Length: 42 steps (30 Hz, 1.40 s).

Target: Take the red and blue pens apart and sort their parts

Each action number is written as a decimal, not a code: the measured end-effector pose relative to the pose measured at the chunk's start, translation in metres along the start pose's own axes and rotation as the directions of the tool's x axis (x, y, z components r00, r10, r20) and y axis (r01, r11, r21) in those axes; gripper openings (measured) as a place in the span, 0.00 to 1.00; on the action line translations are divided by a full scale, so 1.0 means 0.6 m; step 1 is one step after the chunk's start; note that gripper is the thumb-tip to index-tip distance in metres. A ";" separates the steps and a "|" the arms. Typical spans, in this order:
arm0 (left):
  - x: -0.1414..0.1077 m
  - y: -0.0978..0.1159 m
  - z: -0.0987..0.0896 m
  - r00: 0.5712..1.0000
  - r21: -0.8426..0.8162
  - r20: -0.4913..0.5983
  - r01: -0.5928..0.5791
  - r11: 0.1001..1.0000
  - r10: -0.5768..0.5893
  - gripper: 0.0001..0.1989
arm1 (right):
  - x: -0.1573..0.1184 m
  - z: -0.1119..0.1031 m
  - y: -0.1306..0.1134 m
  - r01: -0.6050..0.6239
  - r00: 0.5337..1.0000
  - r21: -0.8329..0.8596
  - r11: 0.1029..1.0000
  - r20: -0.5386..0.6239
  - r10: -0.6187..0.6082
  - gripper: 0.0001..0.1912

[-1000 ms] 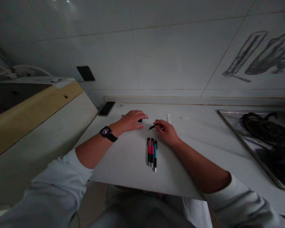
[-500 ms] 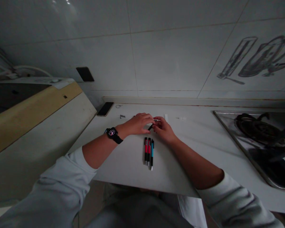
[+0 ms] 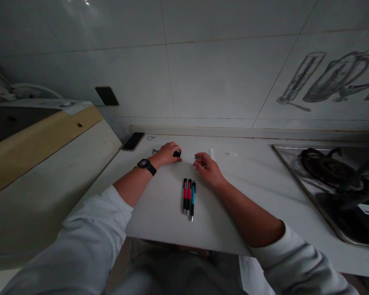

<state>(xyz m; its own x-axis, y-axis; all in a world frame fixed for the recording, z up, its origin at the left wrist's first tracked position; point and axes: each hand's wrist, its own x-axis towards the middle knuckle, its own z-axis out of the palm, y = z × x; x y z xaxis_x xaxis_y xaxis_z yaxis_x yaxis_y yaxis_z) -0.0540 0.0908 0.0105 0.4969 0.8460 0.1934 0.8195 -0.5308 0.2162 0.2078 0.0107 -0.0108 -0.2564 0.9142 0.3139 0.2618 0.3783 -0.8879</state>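
Note:
My left hand [image 3: 167, 154], with a black watch [image 3: 144, 164] on the wrist, curves its thumb and fingers around a small black piece [image 3: 176, 154] at the counter's middle. A little to the right, my right hand [image 3: 208, 167] is closed in a pinch; a tiny dark thing shows at its fingertips, too small to name. The hands are apart. Below them, three click pens lie side by side: a red pen [image 3: 185, 196], a second red pen [image 3: 189, 196] and a blue pen [image 3: 193, 200], all with black grips and silver tips pointing toward me.
Small metal pieces [image 3: 154, 151] lie left of my left hand, partly hidden. A phone [image 3: 133, 141] and a ring [image 3: 151, 138] lie further back. A white strip [image 3: 212, 153] and small clear pieces [image 3: 233, 154] are on the right. A gas stove [image 3: 332, 176] borders the counter [image 3: 249, 184].
My hands have separated: the left has moved left, away from the right, to the black piece. The right stays pinched near the same spot. The view has shifted slightly.

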 end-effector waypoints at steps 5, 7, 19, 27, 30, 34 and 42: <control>0.006 -0.016 0.008 0.999 -0.030 0.034 0.009 1.000 -0.008 0.22 | -0.003 -0.004 -0.015 0.010 0.999 -0.047 0.999 0.042 -0.008 0.14; 0.008 -0.019 0.009 0.999 -0.028 0.041 0.011 1.000 -0.010 0.22 | -0.004 -0.007 -0.022 0.034 0.998 -0.090 0.995 0.063 -0.029 0.13; 0.001 -0.011 -0.012 1.000 -0.030 0.021 0.017 0.999 -0.017 0.27 | -0.008 -0.047 -0.073 0.130 0.951 -0.370 0.920 0.309 -0.011 0.07; -0.031 0.055 -0.032 0.987 -0.028 -0.157 0.030 0.999 -0.034 0.19 | -0.015 -0.052 -0.089 0.109 0.812 -0.443 0.890 0.556 0.177 0.07; -0.047 0.077 -0.006 0.986 0.080 -0.141 0.097 0.992 -0.085 0.20 | -0.018 -0.051 -0.089 0.102 0.811 -0.442 0.891 0.556 0.183 0.07; -0.069 0.093 0.018 0.978 0.168 -0.156 0.164 0.972 -0.138 0.22 | -0.024 -0.053 -0.088 0.124 0.815 -0.435 0.892 0.557 0.159 0.09; -0.093 0.100 0.016 0.972 0.193 -0.120 0.223 0.956 -0.202 0.24 | -0.025 -0.059 -0.096 0.117 0.814 -0.445 0.888 0.555 0.172 0.11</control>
<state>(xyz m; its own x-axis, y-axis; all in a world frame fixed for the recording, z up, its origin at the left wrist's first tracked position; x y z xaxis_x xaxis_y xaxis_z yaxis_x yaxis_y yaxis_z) -0.0297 0.0124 0.0036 0.2830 0.9234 0.2594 0.9489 -0.3089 0.0645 0.2295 -0.0197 0.0477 -0.6804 0.7280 -0.0836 0.6169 0.5074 -0.6017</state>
